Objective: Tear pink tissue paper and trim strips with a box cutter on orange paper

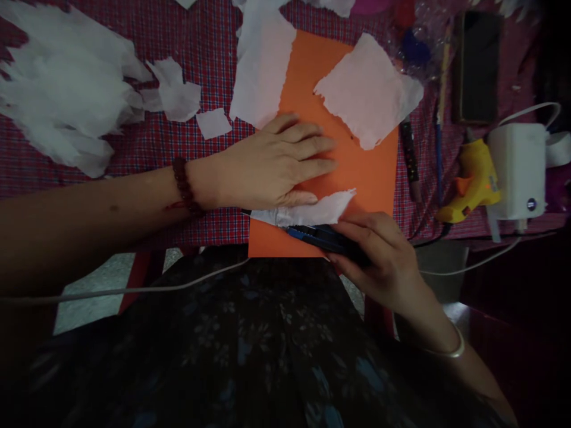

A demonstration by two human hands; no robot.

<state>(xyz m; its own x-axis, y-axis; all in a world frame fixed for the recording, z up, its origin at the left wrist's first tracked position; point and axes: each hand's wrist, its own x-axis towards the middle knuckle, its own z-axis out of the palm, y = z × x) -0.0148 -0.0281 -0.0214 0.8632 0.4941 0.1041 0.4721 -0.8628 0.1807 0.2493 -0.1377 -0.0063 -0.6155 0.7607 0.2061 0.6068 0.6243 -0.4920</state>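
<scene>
My left hand lies flat with its fingers stretched over an orange sheet, its thumb at the edge of a small torn strip of white paper. Wrapped round a dark blue box cutter, my right hand is low over the sheet's near edge. The cutter's body lies along the strip's near side, and its blade seems to run under the paper, pointing left. Beyond my left hand, a larger white paper piece overlaps the sheet's left side, and another torn piece rests on its far right.
A heap of torn white paper is at the far left, with small scraps beside it. On the right are a yellow glue gun, a white box-shaped device, a phone and a marker. A white cable crosses near my lap.
</scene>
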